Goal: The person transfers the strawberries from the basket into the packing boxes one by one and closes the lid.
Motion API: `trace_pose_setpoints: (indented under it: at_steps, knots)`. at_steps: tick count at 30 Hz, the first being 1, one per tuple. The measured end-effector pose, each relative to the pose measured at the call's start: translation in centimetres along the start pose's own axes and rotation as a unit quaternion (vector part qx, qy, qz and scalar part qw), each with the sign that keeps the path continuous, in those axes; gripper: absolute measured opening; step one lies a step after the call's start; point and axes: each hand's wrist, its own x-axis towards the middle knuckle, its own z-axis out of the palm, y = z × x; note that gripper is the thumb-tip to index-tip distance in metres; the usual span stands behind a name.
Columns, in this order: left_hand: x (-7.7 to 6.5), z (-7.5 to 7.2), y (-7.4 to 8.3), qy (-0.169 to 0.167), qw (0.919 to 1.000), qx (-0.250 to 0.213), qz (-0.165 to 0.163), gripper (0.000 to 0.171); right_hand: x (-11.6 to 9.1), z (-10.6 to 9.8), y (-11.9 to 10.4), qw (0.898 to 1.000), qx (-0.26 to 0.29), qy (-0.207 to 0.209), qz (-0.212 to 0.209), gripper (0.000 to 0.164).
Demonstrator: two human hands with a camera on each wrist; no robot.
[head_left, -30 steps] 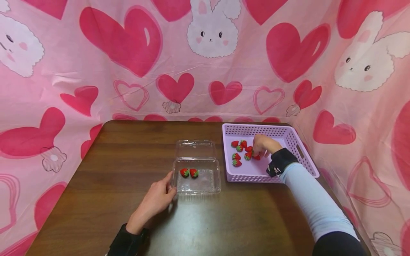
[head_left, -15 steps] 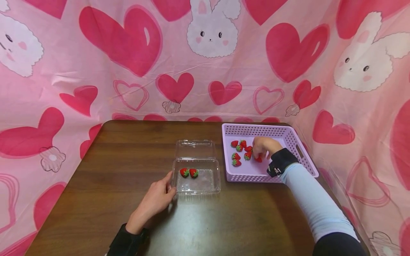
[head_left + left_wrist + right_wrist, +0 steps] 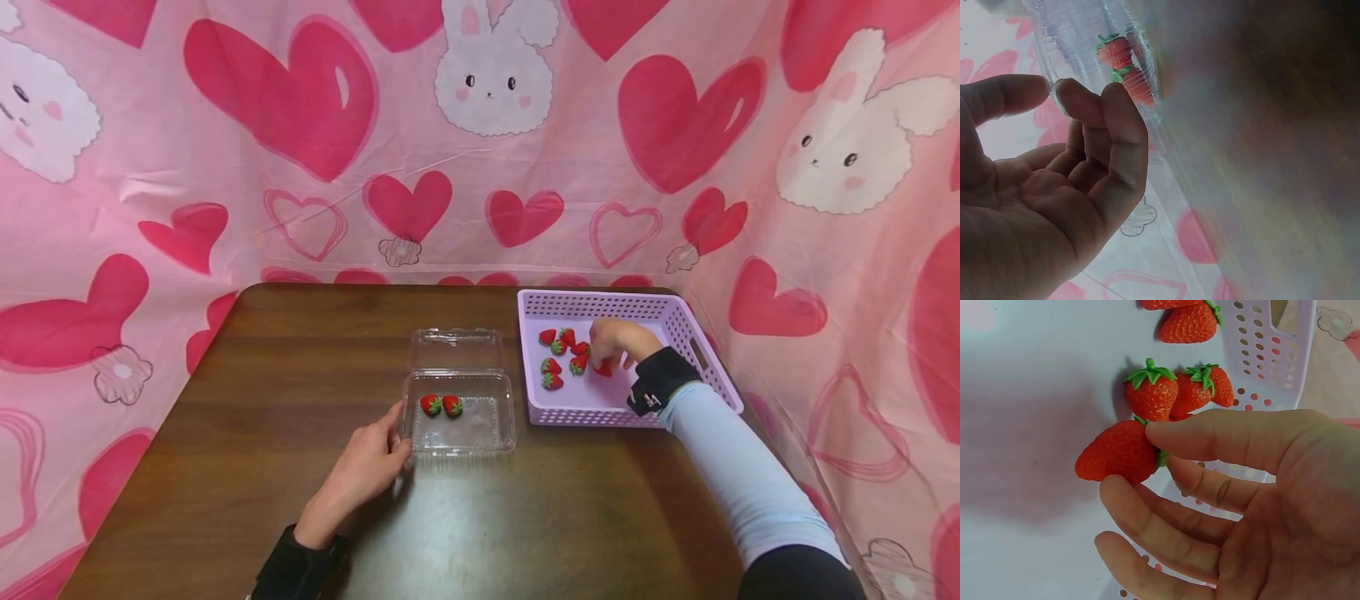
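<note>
My left hand [image 3: 367, 458] pinches the left rim of a clear plastic clamshell box [image 3: 480, 427], its lid folded back. Two strawberries lie side by side in the box; in the left wrist view one strawberry [image 3: 1115, 53] shows through its wall, above my curled fingers. Inside the lilac basket, my right hand [image 3: 618, 340] has thumb and forefinger at the leafy end of a strawberry [image 3: 1116, 453], pinching it. The other fingers of that hand are bent, one close under the fruit. Several more strawberries [image 3: 1150, 394] lie just beyond it on the basket floor.
The perforated lilac basket [image 3: 585, 417] stands at the right rear of the dark wooden table [image 3: 315, 350], to the right of the box. A pink cloth [image 3: 300, 233] with hearts and rabbits hangs behind and at both sides.
My right hand has dipped slightly, and the strawberry at its fingers has shifted a little to the right, away from the others. My left hand and the box have stayed put.
</note>
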Motion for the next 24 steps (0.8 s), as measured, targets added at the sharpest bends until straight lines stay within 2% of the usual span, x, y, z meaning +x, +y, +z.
trace_pose_setpoints:
  at_steps: [7, 11, 18, 24]
  knots:
    - [-0.1, 0.1, 0.2, -0.008, 0.9998, -0.007, -0.015, 0.071, -0.5, 0.1, -0.4, 1.000, -0.015, 0.012, -0.021, 0.033]
    - [-0.1, 0.0, 0.3, -0.004, 0.9999, -0.004, -0.014, 0.071, -0.6, 0.1, -0.6, 0.999, -0.025, 0.030, -0.038, 0.031]
    - [0.0, 0.1, 0.2, -0.006, 0.9999, -0.003, -0.011, 0.071, -1.3, 0.1, -0.9, 0.998, -0.025, 0.034, -0.049, 0.032]
    - [0.0, 0.0, 0.1, -0.008, 0.9999, -0.002, -0.013, 0.071, -2.2, 0.2, -1.5, 0.995, -0.030, 0.058, -0.081, 0.023]
